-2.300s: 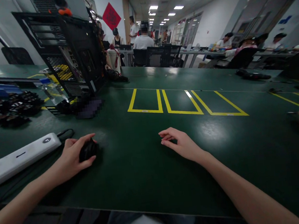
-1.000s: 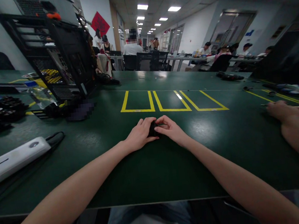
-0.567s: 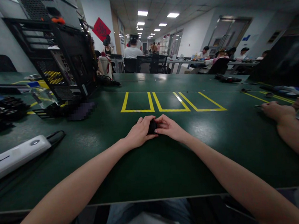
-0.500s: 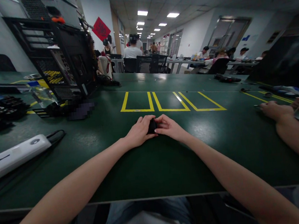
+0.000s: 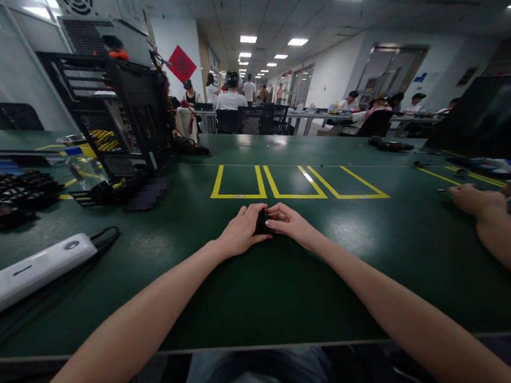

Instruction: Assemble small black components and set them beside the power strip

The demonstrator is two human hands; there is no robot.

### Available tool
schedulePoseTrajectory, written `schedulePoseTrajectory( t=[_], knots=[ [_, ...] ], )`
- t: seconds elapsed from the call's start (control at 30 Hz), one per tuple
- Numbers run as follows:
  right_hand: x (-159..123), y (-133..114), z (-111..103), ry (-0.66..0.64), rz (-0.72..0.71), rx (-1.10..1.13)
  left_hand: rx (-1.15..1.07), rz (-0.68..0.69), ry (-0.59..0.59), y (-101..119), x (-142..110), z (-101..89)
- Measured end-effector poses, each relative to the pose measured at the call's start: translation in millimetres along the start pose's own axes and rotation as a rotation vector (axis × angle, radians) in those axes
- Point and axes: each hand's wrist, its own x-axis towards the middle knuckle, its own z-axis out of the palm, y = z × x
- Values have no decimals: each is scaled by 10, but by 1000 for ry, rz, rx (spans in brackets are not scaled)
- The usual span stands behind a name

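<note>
A small black object (image 5: 262,222) sits between my hands on the green table (image 5: 275,298); its exact kind is hidden by the fingers. My left hand (image 5: 242,230) wraps it from the left, thumb below and fingers above. From the right, my right hand (image 5: 291,224) pinches at its side, thumb and fingertips close together. Both forearms rest low over the table's front part. Just beyond my hands lie frames of yellow tape (image 5: 238,197) on the tabletop.
At left lie a white power strip (image 5: 33,276) with a black cable, a pile of black parts (image 5: 10,200), a clear bottle (image 5: 84,169) and a black computer case (image 5: 133,119). A co-worker's hands (image 5: 477,200) work at the right edge. A dark item (image 5: 390,143) lies farther back.
The camera view has tilted slightly up, so the scene sits lower. My hands stay around the black object, with only small finger shifts.
</note>
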Motion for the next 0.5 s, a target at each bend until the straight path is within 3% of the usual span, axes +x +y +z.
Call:
schedulePoseTrajectory(
  t=[0.13, 0.5],
  knots=[
    [-35, -9, 1, -40, -67, -26, 3, -20, -15, -8, 8, -11],
    [17, 11, 49, 57, -50, -41, -1, -17, -26, 25, 12, -63]
  ],
)
